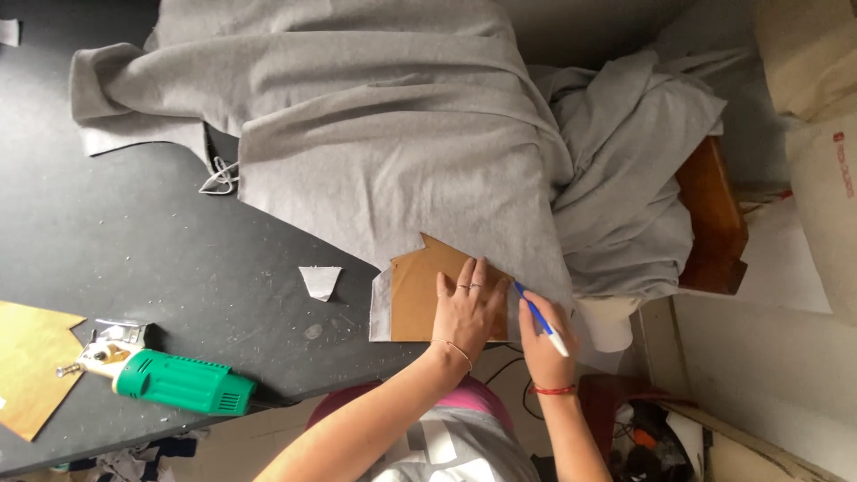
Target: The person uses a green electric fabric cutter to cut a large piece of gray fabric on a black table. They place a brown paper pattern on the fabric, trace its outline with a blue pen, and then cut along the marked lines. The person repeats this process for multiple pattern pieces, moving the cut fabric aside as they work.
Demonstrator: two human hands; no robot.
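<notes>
My left hand (467,308) lies flat, fingers spread, on a brown cardboard pattern piece (416,290) that rests on the near corner of a large grey fabric (384,143). My right hand (544,344) grips a blue and white pen (539,317), its tip touching the fabric at the pattern's right edge. The fabric spreads over a dark table (134,241) and hangs off its right end.
A green handheld electric cutter (170,379) lies near the table's front left edge, beside another brown cardboard pattern (31,361). A small grey fabric scrap (320,281) sits on the table. A wooden chair (714,223) under draped fabric stands to the right.
</notes>
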